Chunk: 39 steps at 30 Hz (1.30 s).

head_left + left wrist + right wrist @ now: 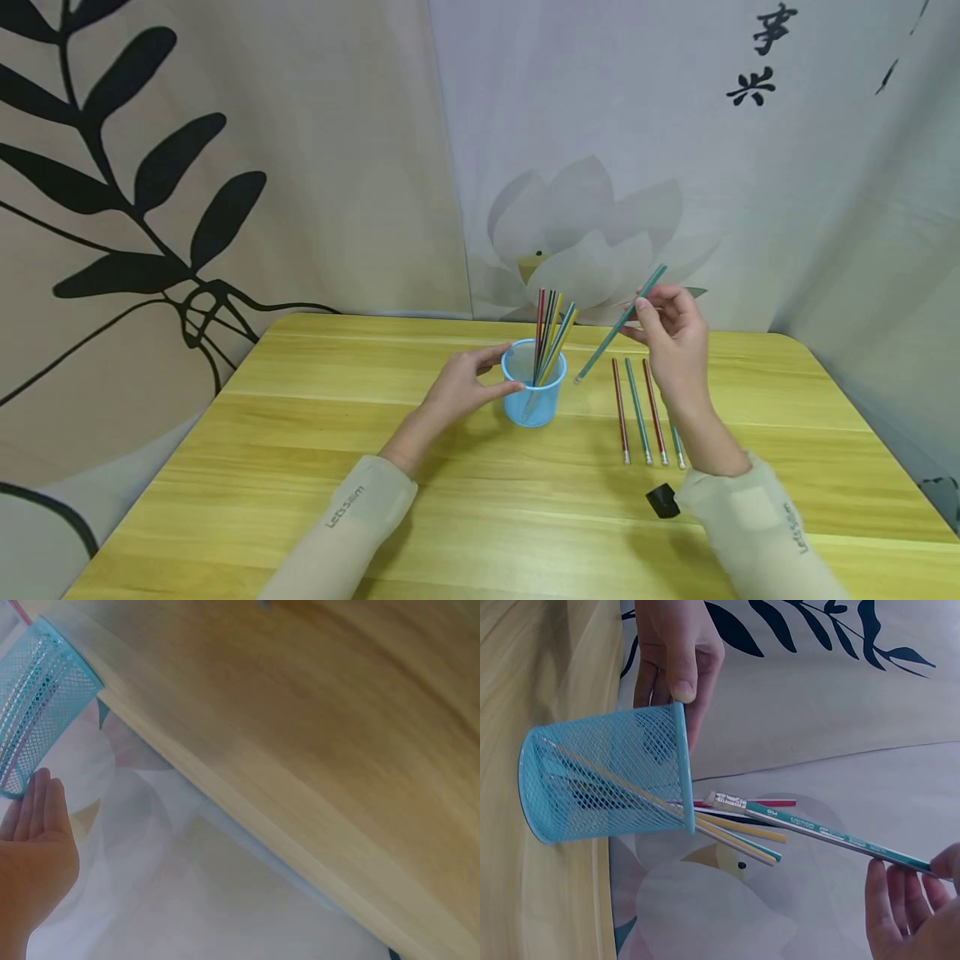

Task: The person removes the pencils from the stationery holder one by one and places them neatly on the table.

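Observation:
My left hand (463, 385) holds a blue mesh pencil cup (529, 408) at its rim, the thumb on the near side and the fingers round the left. Several pencils (742, 834) in red, black, yellow and teal lean inside the cup. To the right of it, my right hand (678, 346) pinches a teal pencil (617, 330) near its upper end. That pencil slants down toward the cup, its eraser end lowest, and in the right wrist view this end overlaps the pencils standing in the cup.
Red and teal pencils (637, 408) lie side by side on the wooden table (525, 517) below my right hand. Close to the right sleeve is a small black block (663, 501). A printed curtain (360, 167) hangs behind the table's far edge.

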Tool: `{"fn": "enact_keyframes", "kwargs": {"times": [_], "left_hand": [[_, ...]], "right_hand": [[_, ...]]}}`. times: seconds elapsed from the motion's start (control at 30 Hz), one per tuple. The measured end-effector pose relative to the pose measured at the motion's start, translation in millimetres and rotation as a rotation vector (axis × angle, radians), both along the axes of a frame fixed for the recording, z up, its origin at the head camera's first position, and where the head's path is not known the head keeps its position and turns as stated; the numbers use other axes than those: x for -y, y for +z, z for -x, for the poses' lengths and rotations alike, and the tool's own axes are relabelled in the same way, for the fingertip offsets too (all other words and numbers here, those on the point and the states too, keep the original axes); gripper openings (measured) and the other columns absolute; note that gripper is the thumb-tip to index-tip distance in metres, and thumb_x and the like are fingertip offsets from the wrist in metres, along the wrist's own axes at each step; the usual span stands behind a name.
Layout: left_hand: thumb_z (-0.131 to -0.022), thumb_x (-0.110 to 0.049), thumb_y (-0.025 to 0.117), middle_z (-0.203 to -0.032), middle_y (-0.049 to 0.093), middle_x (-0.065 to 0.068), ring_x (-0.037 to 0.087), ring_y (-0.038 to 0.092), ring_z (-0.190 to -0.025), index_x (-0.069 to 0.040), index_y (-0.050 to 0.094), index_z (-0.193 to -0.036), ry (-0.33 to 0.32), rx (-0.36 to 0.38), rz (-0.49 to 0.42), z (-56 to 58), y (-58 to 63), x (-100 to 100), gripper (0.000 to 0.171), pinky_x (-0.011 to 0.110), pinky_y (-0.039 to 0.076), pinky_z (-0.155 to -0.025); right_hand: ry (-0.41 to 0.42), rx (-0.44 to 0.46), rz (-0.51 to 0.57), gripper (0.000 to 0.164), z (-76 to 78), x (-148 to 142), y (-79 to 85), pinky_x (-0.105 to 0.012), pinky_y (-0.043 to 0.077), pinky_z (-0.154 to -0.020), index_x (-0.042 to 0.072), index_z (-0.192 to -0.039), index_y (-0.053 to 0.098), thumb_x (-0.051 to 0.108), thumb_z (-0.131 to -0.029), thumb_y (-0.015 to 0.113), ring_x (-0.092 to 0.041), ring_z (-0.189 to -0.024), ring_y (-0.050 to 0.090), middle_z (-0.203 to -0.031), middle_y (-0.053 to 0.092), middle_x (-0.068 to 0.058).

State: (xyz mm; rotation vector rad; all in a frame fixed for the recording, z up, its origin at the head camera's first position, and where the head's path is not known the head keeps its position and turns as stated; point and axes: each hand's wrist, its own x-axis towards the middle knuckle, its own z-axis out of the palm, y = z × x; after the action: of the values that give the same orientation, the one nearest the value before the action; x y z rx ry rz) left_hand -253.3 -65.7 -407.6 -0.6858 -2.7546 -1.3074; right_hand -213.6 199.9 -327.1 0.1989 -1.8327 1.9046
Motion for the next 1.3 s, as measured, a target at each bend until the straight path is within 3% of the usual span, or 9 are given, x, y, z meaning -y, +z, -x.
{"fn": "enact_keyframes", "kwargs": {"times": [0.5, 1.07, 1.3], "left_hand": [[-0.083, -0.035, 0.081, -0.139, 0.063, 0.008, 0.023, 0.062, -0.127, -0.011, 0.056, -0.142, 0.007, 0.017, -0.018, 0.0, 0.8, -0.1, 0.069, 0.033, 0.052, -0.109], [-0.082, -0.034, 0.082, -0.138, 0.063, 0.009, 0.024, 0.062, -0.127, -0.010, 0.056, -0.141, 0.008, 0.016, -0.023, 0.9, 2.1, 0.0, 0.068, 0.034, 0.052, -0.109], [-0.082, -0.034, 0.082, -0.137, 0.064, 0.009, 0.024, 0.063, -0.126, -0.011, 0.056, -0.141, 0.009, 0.017, -0.030, 1.6, 0.8, -0.4, 0.068, 0.034, 0.052, -0.108]], "right_hand": [[-0.043, 0.070, -0.060, 0.007, 0.0, -20.0, 0.2, -0.016, 0.062, -0.070, 0.011, -0.108, 0.058, 0.011, -0.101, 0.057, -0.003, -0.080, 0.067, -0.095, 0.066, 0.007], [-0.057, 0.127, -0.101, 0.022, 0.6, -49.6, -7.6, -0.011, 0.060, -0.066, 0.022, -0.105, 0.060, 0.001, -0.096, 0.060, 0.000, -0.078, 0.064, -0.091, 0.064, 0.011], [-0.071, 0.153, -0.080, 0.020, 1.5, -60.0, -12.3, -0.011, 0.060, -0.065, 0.015, -0.106, 0.060, -0.001, -0.095, 0.061, 0.001, -0.077, 0.064, -0.091, 0.065, 0.012]]}}
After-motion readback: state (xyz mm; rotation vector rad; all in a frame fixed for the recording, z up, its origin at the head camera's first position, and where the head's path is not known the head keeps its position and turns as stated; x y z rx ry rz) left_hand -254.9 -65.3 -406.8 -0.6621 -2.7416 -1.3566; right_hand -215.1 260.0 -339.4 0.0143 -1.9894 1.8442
